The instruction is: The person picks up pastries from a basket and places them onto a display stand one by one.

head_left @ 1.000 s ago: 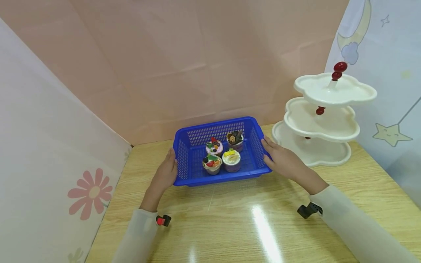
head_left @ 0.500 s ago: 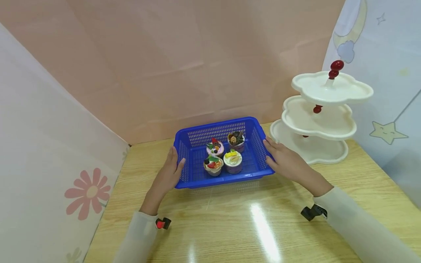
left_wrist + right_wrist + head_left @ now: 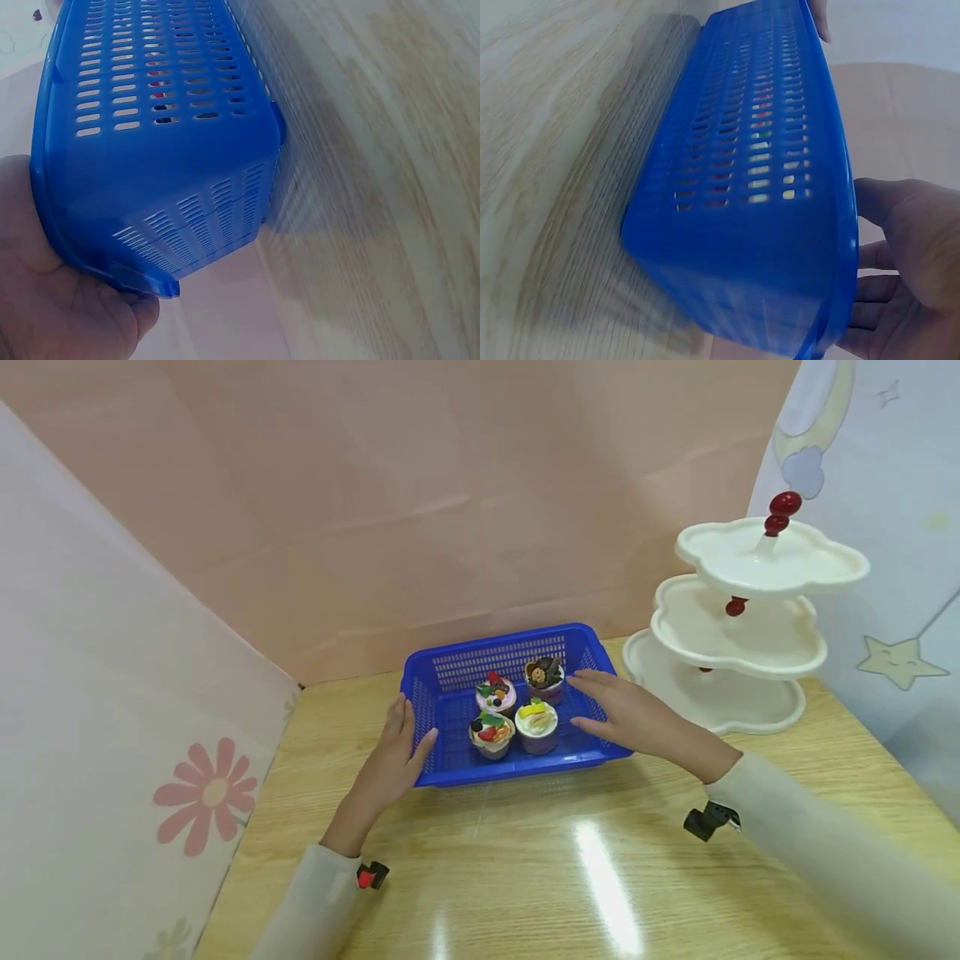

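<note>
A blue plastic basket sits on the wooden table. Inside it is a cupcake with pink cream and berries, and in front of that a fruit-topped cupcake. Beside them are a cupcake with white cream and yellow pieces and a dark-topped cupcake with a cookie. My left hand rests at the basket's left rim, its thumb spread away from the fingers over the inside. Reaching over the right rim, my right hand has fingers extended near the dark-topped cupcake, holding nothing.
A white three-tier stand with red knobs stands on the table to the right of the basket. A peach cloth hangs behind, with printed cloths at the left and right sides.
My right hand has left the basket's right rim and moved inward over the basket. My left thumb has lifted away from its fingers. The cupcakes keep their places in the basket.
</note>
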Available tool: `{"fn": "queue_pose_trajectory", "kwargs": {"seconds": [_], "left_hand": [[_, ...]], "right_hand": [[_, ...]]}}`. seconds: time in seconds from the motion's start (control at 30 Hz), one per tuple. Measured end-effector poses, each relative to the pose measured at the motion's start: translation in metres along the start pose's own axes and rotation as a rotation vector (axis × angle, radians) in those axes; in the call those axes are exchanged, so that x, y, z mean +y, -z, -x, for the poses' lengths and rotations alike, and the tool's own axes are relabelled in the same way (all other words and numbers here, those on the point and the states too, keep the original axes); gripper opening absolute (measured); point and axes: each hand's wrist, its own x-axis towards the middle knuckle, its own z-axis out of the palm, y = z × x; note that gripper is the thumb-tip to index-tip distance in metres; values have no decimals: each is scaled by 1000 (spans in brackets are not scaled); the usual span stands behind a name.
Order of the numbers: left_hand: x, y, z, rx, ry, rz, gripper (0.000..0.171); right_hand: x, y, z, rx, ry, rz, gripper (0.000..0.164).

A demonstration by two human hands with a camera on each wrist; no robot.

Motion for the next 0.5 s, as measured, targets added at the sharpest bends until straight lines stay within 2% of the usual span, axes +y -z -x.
{"fn": "queue_pose_trajectory", "kwargs": {"seconds": [0.13, 0.3, 0.5], "left_hand": [[2, 0, 0, -2, 10, -8, 85], [3, -4, 7, -12, 40, -13, 87], [8, 0, 12, -13, 51, -22, 95]], "right_hand": [[-5, -5, -16, -77, 13, -77, 67], [-8, -15, -28, -180, -1, -195, 74], [-15, -17, -37, -224, -6, -242, 81]]}}
